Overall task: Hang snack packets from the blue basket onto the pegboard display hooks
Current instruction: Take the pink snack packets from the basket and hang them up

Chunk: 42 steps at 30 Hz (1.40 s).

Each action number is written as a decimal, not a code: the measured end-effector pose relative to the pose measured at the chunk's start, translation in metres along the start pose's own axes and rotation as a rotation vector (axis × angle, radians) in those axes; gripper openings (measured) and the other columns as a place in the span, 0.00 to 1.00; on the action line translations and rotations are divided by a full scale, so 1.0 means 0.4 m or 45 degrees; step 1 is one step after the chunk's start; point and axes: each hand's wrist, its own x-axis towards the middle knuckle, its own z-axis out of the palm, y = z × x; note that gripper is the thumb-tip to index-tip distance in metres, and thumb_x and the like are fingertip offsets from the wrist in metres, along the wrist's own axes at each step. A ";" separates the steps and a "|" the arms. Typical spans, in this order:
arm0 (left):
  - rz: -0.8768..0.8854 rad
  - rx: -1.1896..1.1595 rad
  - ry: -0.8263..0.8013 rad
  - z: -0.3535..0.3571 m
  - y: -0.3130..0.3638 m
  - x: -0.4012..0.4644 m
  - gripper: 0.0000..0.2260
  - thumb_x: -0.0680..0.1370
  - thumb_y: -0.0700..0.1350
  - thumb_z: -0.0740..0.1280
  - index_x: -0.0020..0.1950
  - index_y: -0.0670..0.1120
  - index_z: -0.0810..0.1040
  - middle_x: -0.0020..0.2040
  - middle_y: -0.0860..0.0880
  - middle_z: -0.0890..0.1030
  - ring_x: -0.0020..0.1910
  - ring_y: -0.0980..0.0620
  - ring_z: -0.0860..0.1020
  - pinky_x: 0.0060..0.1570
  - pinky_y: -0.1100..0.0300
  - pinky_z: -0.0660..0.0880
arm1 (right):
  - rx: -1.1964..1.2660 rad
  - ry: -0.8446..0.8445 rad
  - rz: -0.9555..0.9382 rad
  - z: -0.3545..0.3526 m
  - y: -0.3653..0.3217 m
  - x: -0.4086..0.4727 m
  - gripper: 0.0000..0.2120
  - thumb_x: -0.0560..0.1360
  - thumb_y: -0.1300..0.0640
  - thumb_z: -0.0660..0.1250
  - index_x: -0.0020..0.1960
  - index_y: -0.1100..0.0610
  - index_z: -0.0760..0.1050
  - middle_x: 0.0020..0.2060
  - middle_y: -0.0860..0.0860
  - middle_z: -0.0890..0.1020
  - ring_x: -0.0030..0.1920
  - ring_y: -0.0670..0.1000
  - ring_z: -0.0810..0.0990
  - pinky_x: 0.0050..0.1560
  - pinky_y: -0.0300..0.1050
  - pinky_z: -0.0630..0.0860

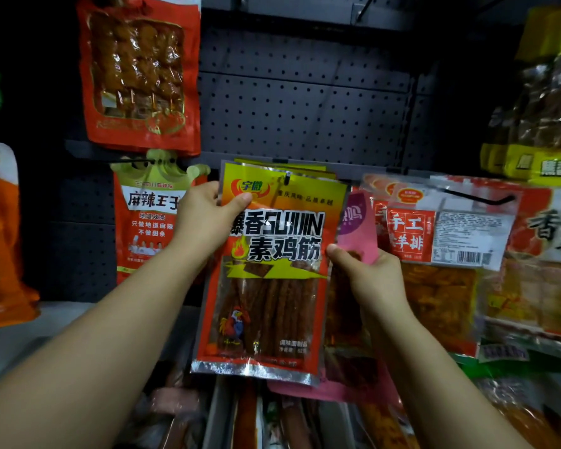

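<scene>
Dim shop shelving [30,338] lay below a grey pegboard [305,102]. Nearest, the left hand [204,218] pinched the upper left corner of a yellow-and-red snack packet [272,270], thumb on its front. The right hand [370,280] gripped the packet's right edge at mid-height. Its punched hole sat at the tip of a hook [286,179], with more packets behind. Farther back, an orange skewer packet [136,72] hung upper left.

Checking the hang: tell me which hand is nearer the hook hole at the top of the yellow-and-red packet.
Left. The left hand pinches the packet's top left corner, beside the hook hole. The right hand holds the right edge, lower down.
</scene>
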 end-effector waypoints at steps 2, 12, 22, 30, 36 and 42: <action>-0.020 0.025 0.017 0.014 -0.010 0.019 0.11 0.75 0.48 0.70 0.49 0.41 0.81 0.45 0.43 0.84 0.46 0.44 0.82 0.51 0.44 0.77 | -0.040 0.020 -0.002 0.008 0.001 0.018 0.08 0.69 0.55 0.76 0.35 0.57 0.80 0.33 0.60 0.82 0.35 0.57 0.78 0.37 0.55 0.76; -0.068 0.012 0.052 0.070 -0.058 0.088 0.10 0.74 0.49 0.70 0.46 0.43 0.81 0.44 0.43 0.84 0.46 0.43 0.82 0.50 0.43 0.78 | -0.042 -0.031 0.130 0.015 0.009 0.068 0.08 0.70 0.52 0.75 0.42 0.56 0.81 0.37 0.53 0.86 0.40 0.55 0.85 0.46 0.51 0.82; -0.047 -0.085 -0.018 0.094 -0.088 0.085 0.08 0.75 0.45 0.70 0.51 0.43 0.79 0.48 0.44 0.83 0.48 0.46 0.81 0.51 0.48 0.77 | -0.151 -0.103 0.221 -0.099 0.084 -0.066 0.11 0.69 0.48 0.72 0.42 0.56 0.82 0.35 0.45 0.86 0.38 0.45 0.85 0.36 0.36 0.75; -0.011 -0.158 -0.060 0.084 -0.136 0.023 0.15 0.72 0.38 0.72 0.52 0.51 0.70 0.49 0.51 0.81 0.49 0.54 0.80 0.50 0.57 0.77 | -0.142 -0.184 0.601 -0.176 0.140 -0.192 0.21 0.61 0.43 0.75 0.46 0.57 0.84 0.43 0.55 0.87 0.49 0.58 0.85 0.61 0.62 0.73; 0.093 0.059 0.093 0.082 -0.120 0.013 0.13 0.73 0.40 0.70 0.51 0.51 0.69 0.47 0.53 0.77 0.48 0.52 0.77 0.46 0.59 0.72 | -0.267 -0.355 0.627 -0.202 0.128 -0.249 0.20 0.60 0.45 0.72 0.45 0.58 0.84 0.41 0.54 0.87 0.45 0.54 0.86 0.59 0.56 0.76; 0.161 0.185 0.191 0.073 -0.095 0.002 0.11 0.74 0.39 0.69 0.54 0.44 0.73 0.44 0.54 0.76 0.44 0.54 0.74 0.37 0.67 0.64 | -0.365 -0.595 0.636 -0.214 0.103 -0.273 0.20 0.63 0.44 0.70 0.50 0.54 0.83 0.44 0.49 0.87 0.46 0.48 0.85 0.57 0.48 0.75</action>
